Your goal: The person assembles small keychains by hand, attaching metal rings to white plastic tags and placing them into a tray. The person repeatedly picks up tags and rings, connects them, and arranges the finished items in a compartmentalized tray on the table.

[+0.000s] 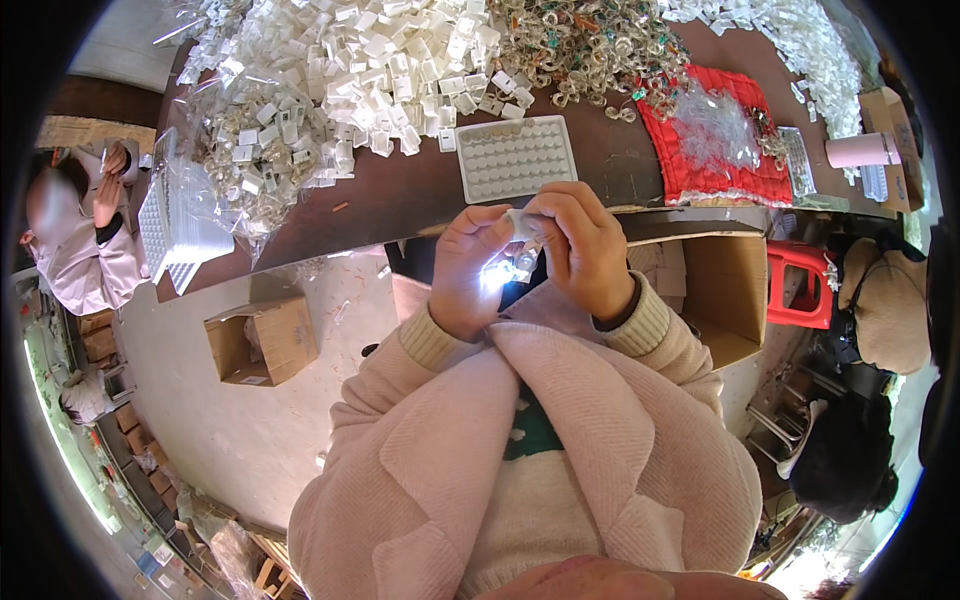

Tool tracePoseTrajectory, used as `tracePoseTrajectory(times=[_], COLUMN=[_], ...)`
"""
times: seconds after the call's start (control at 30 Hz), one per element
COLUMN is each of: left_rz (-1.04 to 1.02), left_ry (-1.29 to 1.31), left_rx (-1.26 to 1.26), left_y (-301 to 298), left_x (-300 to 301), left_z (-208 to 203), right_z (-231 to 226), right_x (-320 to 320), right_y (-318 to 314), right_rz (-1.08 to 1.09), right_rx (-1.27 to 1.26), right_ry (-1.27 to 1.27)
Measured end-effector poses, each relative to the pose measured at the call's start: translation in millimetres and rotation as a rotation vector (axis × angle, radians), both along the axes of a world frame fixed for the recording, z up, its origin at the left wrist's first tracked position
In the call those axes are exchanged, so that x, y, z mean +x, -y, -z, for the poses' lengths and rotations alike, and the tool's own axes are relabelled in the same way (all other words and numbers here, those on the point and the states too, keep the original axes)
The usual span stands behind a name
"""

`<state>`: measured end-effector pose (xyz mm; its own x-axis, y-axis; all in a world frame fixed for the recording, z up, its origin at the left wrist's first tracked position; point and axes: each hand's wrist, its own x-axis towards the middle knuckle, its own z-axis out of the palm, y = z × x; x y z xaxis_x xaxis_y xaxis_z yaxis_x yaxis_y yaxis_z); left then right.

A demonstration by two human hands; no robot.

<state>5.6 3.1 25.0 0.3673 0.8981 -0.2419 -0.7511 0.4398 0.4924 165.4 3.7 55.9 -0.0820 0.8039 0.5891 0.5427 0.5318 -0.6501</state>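
Observation:
In front of my chest, my left hand (pixel 467 272) and my right hand (pixel 585 250) come together with the fingertips pinched. Between them is a small white plastic piece (pixel 521 226), partly covered by the fingers. Just below it, a small clear part (pixel 524 260) shows beside a bright white glow on the left palm side; glare hides its exact shape. Beyond my hands, a pale moulded tray (pixel 516 158) with rows of small hollows lies near the table's front edge.
The brown table (pixel 400 195) bears a heap of white plastic pieces (pixel 390 60), clear and coloured ring-like pieces (pixel 590 45), and a red cloth (pixel 715 135) with clear bits. Cardboard boxes (pixel 262 341) (pixel 725 295) stand below. A red stool (pixel 800 285) is at right; another person (pixel 85 235) works at left.

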Motion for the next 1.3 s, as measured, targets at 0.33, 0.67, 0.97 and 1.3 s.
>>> tracePoseTrajectory(times=[0.33,0.67,0.97,1.3], left_rz=[0.018,0.038,0.150,0.160], left_ry=[-0.029,-0.082,-0.001,-0.118], left_rx=[0.045,0.026,0.028,0.056], left_y=[-3.5,-15.5,-23.9,-28.1], left_x=[-5.1,-11.3,-16.2,-10.3], left_z=[7.3,6.6,9.8,-1.9], right_z=[-1.5,5.4,35.1,-7.7], right_x=[0.7,40.4,116.6,88.3], right_y=[-1.3,-38.1,-99.9,-51.4], right_rz=[-0.050,0.108,0.584,0.283], right_rx=[-0.118,-0.143,-0.290,-0.060], right_ry=[-0.075,0.080,0.481,0.102])
